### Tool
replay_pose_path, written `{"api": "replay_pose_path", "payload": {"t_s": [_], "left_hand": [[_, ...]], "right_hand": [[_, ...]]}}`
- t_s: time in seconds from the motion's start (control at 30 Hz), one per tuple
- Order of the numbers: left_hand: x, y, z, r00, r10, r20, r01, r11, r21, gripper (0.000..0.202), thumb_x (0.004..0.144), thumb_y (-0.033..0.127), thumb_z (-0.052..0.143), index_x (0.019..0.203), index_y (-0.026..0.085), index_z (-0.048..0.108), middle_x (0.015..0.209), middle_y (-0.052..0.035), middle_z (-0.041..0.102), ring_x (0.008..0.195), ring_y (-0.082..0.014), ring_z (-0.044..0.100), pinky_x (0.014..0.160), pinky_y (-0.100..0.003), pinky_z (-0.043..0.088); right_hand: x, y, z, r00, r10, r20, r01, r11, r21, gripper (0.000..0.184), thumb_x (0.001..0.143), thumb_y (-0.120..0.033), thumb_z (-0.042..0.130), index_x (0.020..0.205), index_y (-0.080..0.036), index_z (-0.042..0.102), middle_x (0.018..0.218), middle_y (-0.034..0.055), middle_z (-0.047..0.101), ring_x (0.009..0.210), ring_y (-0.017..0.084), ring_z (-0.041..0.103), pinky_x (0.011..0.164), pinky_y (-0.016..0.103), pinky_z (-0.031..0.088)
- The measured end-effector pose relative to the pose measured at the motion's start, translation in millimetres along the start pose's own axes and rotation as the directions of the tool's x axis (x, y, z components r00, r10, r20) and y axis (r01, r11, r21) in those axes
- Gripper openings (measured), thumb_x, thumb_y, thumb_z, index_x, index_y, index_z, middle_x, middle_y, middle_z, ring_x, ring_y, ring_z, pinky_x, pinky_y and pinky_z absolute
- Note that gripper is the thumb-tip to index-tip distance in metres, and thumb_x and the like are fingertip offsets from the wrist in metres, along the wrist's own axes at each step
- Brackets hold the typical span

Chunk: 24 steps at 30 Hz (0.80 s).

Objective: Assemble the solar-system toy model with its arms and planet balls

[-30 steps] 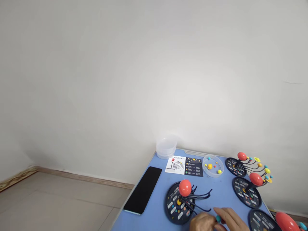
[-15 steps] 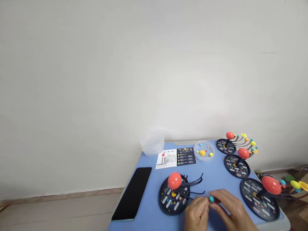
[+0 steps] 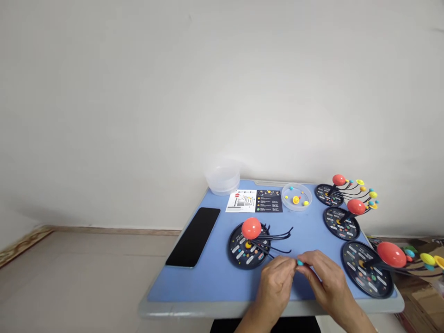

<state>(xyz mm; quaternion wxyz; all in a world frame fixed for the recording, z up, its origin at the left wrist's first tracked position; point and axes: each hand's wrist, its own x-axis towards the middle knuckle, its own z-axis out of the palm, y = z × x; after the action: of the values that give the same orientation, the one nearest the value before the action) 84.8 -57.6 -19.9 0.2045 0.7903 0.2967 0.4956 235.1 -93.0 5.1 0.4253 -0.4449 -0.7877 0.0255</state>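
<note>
The right hand point(image 3: 326, 276) pinches a small blue ball point(image 3: 300, 262) between thumb and forefinger, just above the near part of the blue table point(image 3: 194, 286). The left hand point(image 3: 279, 279) comes up against it from the other side, its fingers bunched together at the ball; what those fingertips hold, if anything, is too small and covered to say for sure. Just beyond the left hand stands a model with a round black base point(image 3: 240, 259), a big red ball point(image 3: 251, 228) on top and thin black arms point(image 3: 277, 237) spreading to the right, their visible tips bare. One arm runs down close to the left hand, but I can't make out whether they touch.

A dark phone point(image 3: 194, 237) lies to the left of this model. Behind it, a printed leaflet point(image 3: 255, 201), half white and half black, lies flat between some clear tubs point(image 3: 224, 181) and a clear dish point(image 3: 289, 206) with yellow, orange, red and blue balls in it. Along the right side stand three more models point(image 3: 342, 225), each with a red ball and coloured balls on its arms. A pale wall point(image 3: 173, 92) rises behind the table, and cardboard point(image 3: 430, 300) lies on the floor at the right
</note>
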Motion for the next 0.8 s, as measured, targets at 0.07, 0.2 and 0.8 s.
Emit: {"api": "replay_pose_path", "payload": {"t_s": [0.07, 0.2, 0.8], "left_hand": [[-0.7, 0.3, 0.3, 1.000, -0.011, 0.008, 0.011, 1.000, -0.012, 0.036, 0.097, 0.016, 0.035, 0.067, 0.018, 0.055, 0.056, -0.0005, 0.058, 0.053, -0.0135, 0.054, 0.051, -0.023, 0.041], [-1.4, 0.7, 1.0, 1.000, -0.026, 0.014, 0.026, 0.999, -0.034, 0.036, 0.097, 0.017, 0.036, 0.067, 0.018, 0.055, 0.057, -0.0009, 0.058, 0.053, -0.0135, 0.053, 0.051, -0.023, 0.040], [-4.2, 1.9, 4.9, 0.951, -0.307, 0.037, 0.306, 0.914, -0.267, 0.028, 0.086, 0.007, 0.050, 0.107, 0.018, 0.065, 0.091, -0.0070, 0.076, 0.076, -0.0170, 0.072, 0.067, -0.023, 0.057]], "right_hand": [[-0.4, 1.2, -0.7, 1.000, -0.007, 0.006, 0.007, 1.000, -0.007, 0.019, 0.092, -0.012, 0.052, 0.109, -0.020, 0.056, 0.084, 0.0056, 0.068, 0.072, 0.017, 0.063, 0.063, 0.028, 0.051], [-4.0, 4.7, 1.3, 1.000, 0.006, 0.027, -0.005, 1.000, -0.019, 0.017, 0.092, -0.013, 0.053, 0.108, -0.020, 0.056, 0.085, 0.0062, 0.069, 0.074, 0.017, 0.064, 0.064, 0.028, 0.051], [-6.5, 4.9, 8.8, 0.979, 0.182, -0.095, -0.171, 0.978, 0.116, 0.033, 0.088, -0.020, 0.062, 0.121, -0.023, 0.060, 0.098, 0.0063, 0.069, 0.079, 0.016, 0.066, 0.070, 0.026, 0.056]]}}
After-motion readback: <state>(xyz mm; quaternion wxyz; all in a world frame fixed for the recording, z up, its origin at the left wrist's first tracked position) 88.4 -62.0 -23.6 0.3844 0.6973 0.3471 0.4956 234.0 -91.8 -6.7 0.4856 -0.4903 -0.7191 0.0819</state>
